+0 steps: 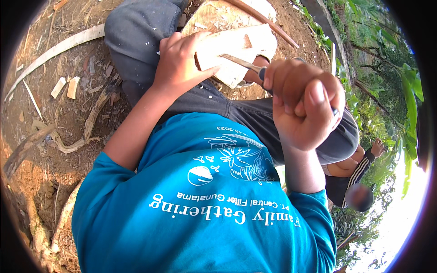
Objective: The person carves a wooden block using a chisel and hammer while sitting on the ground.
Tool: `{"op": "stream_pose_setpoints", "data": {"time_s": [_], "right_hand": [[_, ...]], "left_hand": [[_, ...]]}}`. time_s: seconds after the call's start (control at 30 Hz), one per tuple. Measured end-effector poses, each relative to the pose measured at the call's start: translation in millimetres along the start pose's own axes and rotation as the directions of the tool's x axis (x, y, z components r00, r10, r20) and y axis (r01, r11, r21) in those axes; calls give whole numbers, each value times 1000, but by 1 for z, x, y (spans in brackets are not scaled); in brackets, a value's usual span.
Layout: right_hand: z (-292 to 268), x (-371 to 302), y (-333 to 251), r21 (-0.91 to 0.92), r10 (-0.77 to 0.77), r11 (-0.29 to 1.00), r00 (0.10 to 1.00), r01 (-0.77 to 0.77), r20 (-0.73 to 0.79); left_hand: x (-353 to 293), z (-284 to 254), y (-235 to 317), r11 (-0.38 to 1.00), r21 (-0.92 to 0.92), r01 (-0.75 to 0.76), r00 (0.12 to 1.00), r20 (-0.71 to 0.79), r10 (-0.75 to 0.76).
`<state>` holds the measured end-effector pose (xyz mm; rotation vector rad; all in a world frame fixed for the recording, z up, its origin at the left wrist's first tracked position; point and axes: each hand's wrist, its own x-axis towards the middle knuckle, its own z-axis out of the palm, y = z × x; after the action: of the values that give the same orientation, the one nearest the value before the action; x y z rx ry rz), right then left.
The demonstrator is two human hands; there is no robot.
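A pale, freshly cut block of wood [234, 41] lies across my lap area, between my bent legs. My left hand [180, 61] grips its left end, thumb on the near side and fingers over the far edge. In my right hand [305, 102], a closed fist, is a chisel [240, 62] with a narrow metal blade and a dark handle. Its blade points left, and the tip is over or against the block's face; I cannot tell whether it touches. Most of the handle is hidden by my fingers.
Under the block is a flat wooden board [214, 16] with shavings. A brown stick [266, 22] slants at the far side. Wood chips [73, 87], a curved pale strip [59, 48] and roots [93, 116] lie on the soil at left. Another person [348, 177] is at right, near green plants.
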<state>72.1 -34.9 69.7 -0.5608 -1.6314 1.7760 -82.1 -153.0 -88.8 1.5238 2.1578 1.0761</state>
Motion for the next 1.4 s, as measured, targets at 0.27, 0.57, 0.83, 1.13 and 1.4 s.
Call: {"op": "stream_pose_setpoints", "data": {"time_s": [0.27,0.57,0.83,1.13,1.4], "right_hand": [[-13,9,-10,95,-8,995,1000,5,30],[26,91,-9,148,177,976,975,-157,-136],[36,100,9,211,259,947,964,-241,-59],[27,74,7,-32,183,982,982,-185,-55],[2,-11,3,-2,-59,998,993,60,101]], "left_hand": [[-3,7,-6,1000,-28,-13,999,-53,12],[-3,6,-5,1000,-29,-1,1000,-31,0],[-2,5,-4,1000,-18,6,1000,-25,-7],[-3,4,-2,1000,9,3,1000,-30,-2],[-1,5,-1,1000,1,-1,1000,-31,1]]}}
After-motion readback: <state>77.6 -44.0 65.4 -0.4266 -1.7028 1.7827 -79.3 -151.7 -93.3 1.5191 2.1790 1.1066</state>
